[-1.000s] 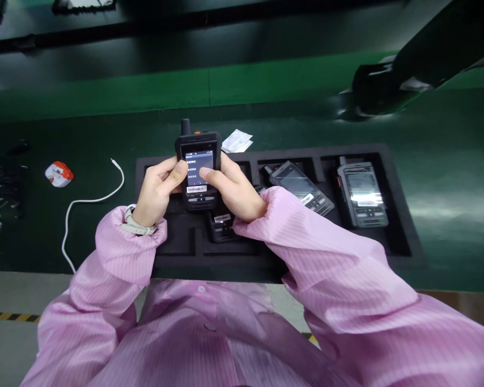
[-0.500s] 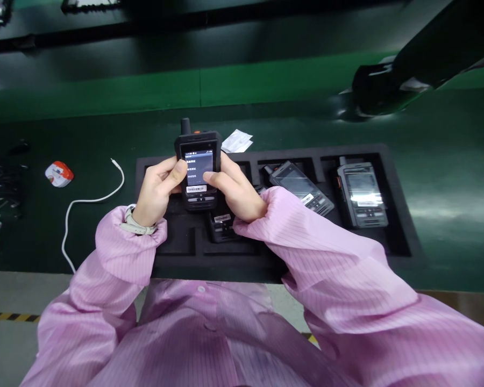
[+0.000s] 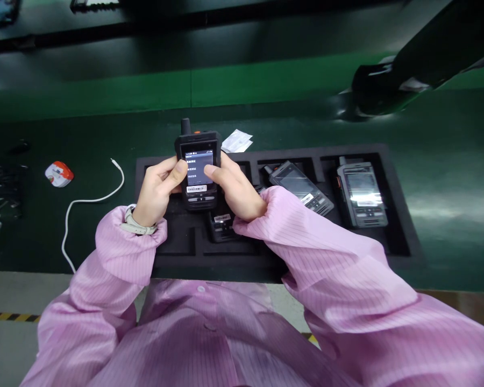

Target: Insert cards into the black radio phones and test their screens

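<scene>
A black handheld radio (image 3: 200,200) with a stub antenna and a lit screen showing a menu is held upright between both hands. My left hand (image 3: 155,188) grips its left side, thumb at the screen's left edge. Around the right side my right hand (image 3: 237,188) is closed, its thumb over the right part of the screen. Fingers behind the radio are hidden. Below them lies a black foam tray (image 3: 395,215) with compartments. Another radio (image 3: 222,228) is partly covered by my right hand and sleeve; a tilted radio (image 3: 298,185) and a grey radio (image 3: 363,196) lie farther right.
White paper slips (image 3: 237,141) lie behind the tray. On the left are a white cable (image 3: 92,200), a red and white object (image 3: 59,173) and a dark tangle of cords (image 3: 2,185). A black post (image 3: 407,70) stands at the back right on the green table (image 3: 460,188).
My right thumb has shifted slightly up and right on the screen. The radio and my left hand stay in nearly the same place.
</scene>
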Demonstrator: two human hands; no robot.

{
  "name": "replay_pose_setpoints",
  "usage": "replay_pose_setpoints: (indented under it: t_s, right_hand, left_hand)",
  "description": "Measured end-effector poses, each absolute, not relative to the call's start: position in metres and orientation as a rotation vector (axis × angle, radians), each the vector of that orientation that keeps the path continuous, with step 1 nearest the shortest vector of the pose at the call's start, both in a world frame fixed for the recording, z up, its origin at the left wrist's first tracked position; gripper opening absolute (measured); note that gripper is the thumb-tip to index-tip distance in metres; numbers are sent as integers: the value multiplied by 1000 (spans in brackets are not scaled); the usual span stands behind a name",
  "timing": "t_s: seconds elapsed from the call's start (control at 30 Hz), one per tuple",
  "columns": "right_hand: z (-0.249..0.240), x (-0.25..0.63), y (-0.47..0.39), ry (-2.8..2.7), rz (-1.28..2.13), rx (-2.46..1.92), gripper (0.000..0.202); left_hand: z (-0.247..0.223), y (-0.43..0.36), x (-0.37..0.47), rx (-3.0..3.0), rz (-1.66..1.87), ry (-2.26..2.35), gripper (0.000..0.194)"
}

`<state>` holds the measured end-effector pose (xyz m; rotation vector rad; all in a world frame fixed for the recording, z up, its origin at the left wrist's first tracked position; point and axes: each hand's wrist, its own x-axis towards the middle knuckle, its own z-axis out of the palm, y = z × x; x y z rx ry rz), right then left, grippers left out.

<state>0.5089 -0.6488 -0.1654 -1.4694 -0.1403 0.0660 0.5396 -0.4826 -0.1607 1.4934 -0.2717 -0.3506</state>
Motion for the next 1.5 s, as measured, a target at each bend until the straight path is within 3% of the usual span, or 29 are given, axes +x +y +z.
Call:
replay_pose_setpoints:
  t_s: [0.87,1.2,1.5]
  right_hand:
    - [-160,509,-649,-155,78,-1416,40]
    - [-160,510,-653,-225,94,-1486,48]
    - [-160,510,-647,-88,143,-1347,39]
  left_hand:
    - [-163,-482,540,1458,-377,-297,45]
    - [-162,-482,540,1457,-363,-298,45]
    - [-165,-482,541,1495,-290,-346,44]
